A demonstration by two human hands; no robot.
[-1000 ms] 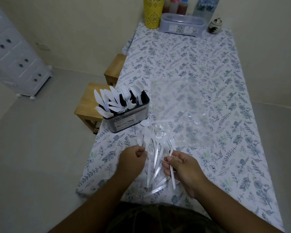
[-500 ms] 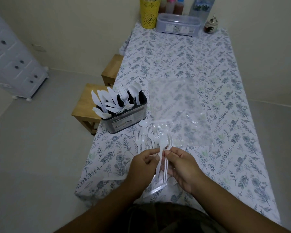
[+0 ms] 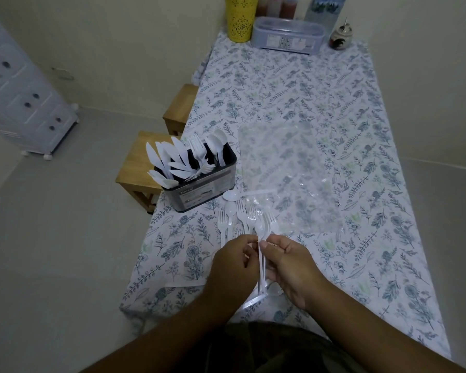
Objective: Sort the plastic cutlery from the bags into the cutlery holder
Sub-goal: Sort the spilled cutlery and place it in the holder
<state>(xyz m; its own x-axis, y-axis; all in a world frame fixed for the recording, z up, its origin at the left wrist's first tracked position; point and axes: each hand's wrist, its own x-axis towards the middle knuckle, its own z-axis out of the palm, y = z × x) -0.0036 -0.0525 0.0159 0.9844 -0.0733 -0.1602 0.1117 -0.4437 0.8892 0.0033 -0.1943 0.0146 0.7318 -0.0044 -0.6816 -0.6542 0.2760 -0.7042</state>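
Observation:
The dark cutlery holder stands at the table's left edge, with white plastic knives, forks and spoons upright in it. Several loose white forks and spoons lie on the cloth between the holder and my hands. My right hand grips a small bunch of white forks by their handles, tines pointing away from me. My left hand pinches the same bunch from the left. An empty clear plastic bag lies flat beyond the loose cutlery.
The table carries a floral cloth. At its far end stand a yellow cup, a lidded grey box, bottles and a small jar. Two wooden stools sit left of the table; a white drawer unit stands far left.
My hands came together over the loose pile; the right hand lifted a bunch of forks off the cloth and the left hand closed onto the same bunch.

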